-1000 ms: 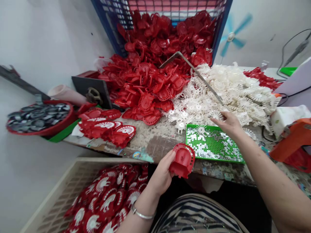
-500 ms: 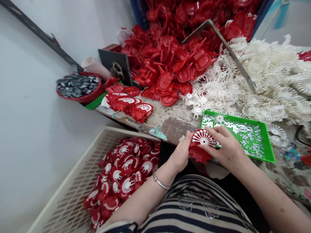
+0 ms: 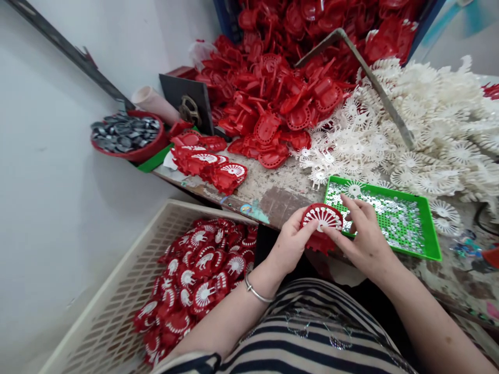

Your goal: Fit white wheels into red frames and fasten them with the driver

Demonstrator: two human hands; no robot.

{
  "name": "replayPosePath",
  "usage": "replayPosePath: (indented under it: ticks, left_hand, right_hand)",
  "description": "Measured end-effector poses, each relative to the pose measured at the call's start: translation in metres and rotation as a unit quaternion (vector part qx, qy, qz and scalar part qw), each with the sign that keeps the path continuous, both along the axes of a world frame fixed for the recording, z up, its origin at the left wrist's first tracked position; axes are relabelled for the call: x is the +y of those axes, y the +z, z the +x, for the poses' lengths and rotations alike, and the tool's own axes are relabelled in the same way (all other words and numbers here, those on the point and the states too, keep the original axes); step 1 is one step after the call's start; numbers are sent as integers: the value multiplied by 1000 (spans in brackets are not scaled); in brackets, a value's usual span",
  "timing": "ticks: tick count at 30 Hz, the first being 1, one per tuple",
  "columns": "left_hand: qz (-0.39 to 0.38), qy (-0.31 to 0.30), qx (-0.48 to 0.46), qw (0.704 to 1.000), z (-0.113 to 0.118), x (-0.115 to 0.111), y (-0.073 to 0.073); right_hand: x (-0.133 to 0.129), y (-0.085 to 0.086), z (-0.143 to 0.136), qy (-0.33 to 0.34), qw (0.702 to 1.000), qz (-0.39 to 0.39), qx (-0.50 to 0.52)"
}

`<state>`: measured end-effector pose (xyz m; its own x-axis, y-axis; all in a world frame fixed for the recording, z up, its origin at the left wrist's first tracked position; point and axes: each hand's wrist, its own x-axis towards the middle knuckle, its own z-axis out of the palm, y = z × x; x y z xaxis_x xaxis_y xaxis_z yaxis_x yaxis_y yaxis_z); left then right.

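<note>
My left hand (image 3: pixel 290 241) grips a red plastic part (image 3: pixel 320 243), with its thumb lying on top. A white spoked plastic piece (image 3: pixel 326 215) sits in the rounded upper end of that part, its spokes fanned toward the rim. My right hand (image 3: pixel 364 234) is at the part's right side; the thumb reaches the white piece near its hub. Its other fingers are spread and raised over the left end of a green tray (image 3: pixel 432 234), which holds many small shiny silver pieces. Fingers hide the part's left edge.
Loose red parts (image 3: pixel 268 127) heap at the back, beside a pile of white spoked pieces (image 3: pixel 413 124). A bent metal bar (image 3: pixel 374 78) crosses both. Several assembled red parts (image 3: pixel 230 176) lie left; a cream crate (image 3: pixel 117 280) of similar ones stands below. A red bowl (image 3: pixel 150 150) holds dark pieces.
My right fingers have lifted off the red part's upper edge and spread apart. My left thumb has moved from the part's side onto the white piece.
</note>
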<state>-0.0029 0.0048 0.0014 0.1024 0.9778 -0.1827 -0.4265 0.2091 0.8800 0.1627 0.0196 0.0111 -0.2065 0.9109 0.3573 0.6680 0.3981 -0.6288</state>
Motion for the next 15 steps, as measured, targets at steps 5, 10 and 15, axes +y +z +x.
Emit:
replayPosePath:
  ticks: [5,10,15]
  left_hand:
    - [47,18,88,995,-2,-3,5]
    - [54,28,121,991,-6,-5,4]
    - [44,99,133,985,-39,13,-3]
  right_hand:
    - [-6,8,-8,71,933,-273,225]
    - [-9,9,-17,68,902,-317,284]
    - [1,7,-11,37,951,-245,186]
